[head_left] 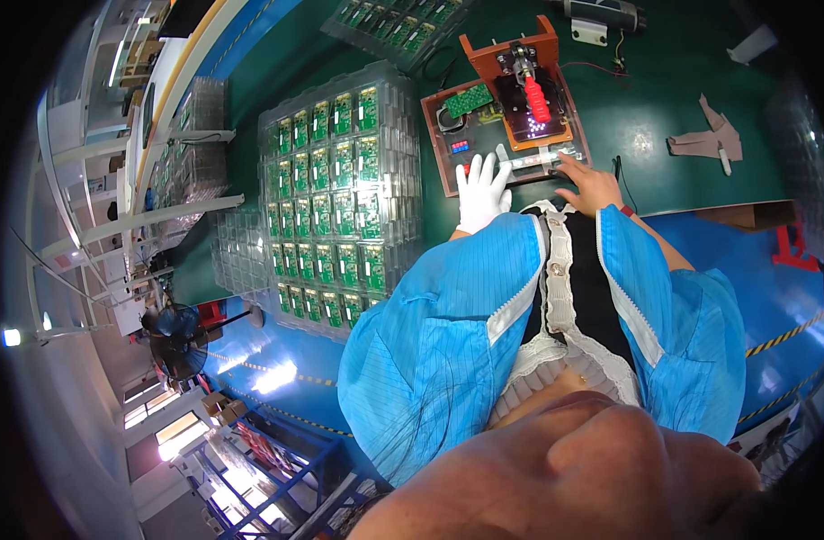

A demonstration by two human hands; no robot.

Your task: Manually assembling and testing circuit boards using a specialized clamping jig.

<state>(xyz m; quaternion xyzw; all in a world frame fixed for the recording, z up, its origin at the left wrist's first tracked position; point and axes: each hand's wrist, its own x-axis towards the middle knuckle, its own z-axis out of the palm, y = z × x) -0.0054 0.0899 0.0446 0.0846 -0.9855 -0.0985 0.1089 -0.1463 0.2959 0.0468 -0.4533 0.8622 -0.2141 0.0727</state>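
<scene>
My left hand (482,191), in a white glove, lies with its fingers stretched out on the front left edge of a reddish-brown test fixture (571,135). My bare right hand (595,189) rests at the fixture's front right corner, its thumb apart from the other fingers. Neither hand shows anything in its grip. A toggle clamp with a red handle (538,101) stands on the fixture, over a dark plate. At the fixture's upper left lies a green circuit board (469,100). Below that board is a small lit digital display (460,147).
Left of the fixture, a stack of clear trays (398,193) holds several green circuit boards. Another board tray (398,40) lies farther back. A grey cylindrical device (605,13) sits at the back right. A beige cloth scrap (707,142) lies on the green table (641,126).
</scene>
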